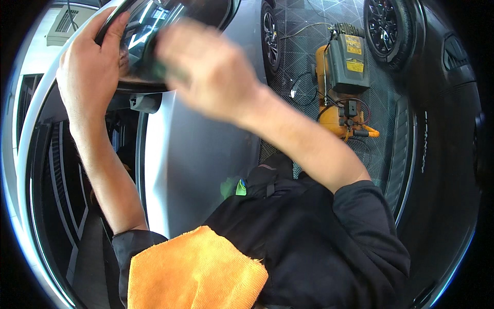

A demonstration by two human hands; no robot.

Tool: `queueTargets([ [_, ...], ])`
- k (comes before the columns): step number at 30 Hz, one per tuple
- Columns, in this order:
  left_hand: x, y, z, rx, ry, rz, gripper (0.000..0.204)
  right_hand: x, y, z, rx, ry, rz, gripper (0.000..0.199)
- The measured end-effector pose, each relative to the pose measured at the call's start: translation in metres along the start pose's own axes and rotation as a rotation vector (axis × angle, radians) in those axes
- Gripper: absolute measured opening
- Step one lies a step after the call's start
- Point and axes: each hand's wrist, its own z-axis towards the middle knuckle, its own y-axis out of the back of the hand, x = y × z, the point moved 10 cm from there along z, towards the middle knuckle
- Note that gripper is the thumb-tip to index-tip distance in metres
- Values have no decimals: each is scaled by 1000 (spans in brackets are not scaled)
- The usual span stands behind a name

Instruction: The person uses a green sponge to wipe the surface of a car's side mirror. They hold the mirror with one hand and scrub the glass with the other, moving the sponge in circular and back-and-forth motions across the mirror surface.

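Observation:
My left hand (88, 74) grips the outer edge of a car's side mirror (149, 23), thumb on the glass side and fingers going round behind the housing. Reflections of lights show in the glass. Across the mirror face reaches my right hand (213, 77), smeared by motion, its fingers curled. Something dark with a greenish tint shows under those fingers, too blurred to name. Below the mirror is the grey car door (206, 139), with its dark side window (56, 170) to the left.
An orange cloth (195, 268) lies over my black shirt. On the patterned floor to the right stands an orange and grey air compressor (351, 67) with hoses. A dark car (442, 154) is parked along the right side. A wheel (270, 33) shows beyond the door.

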Motion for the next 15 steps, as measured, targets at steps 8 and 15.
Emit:
queueTargets([
  [8,-17,6,-7,9,-29,-100,41,-39,7,-19,-59,-201,-32,32],
  [15,-56,42,-10,21,-9,-311,27,8,-15,-46,88,-47,23,29],
])
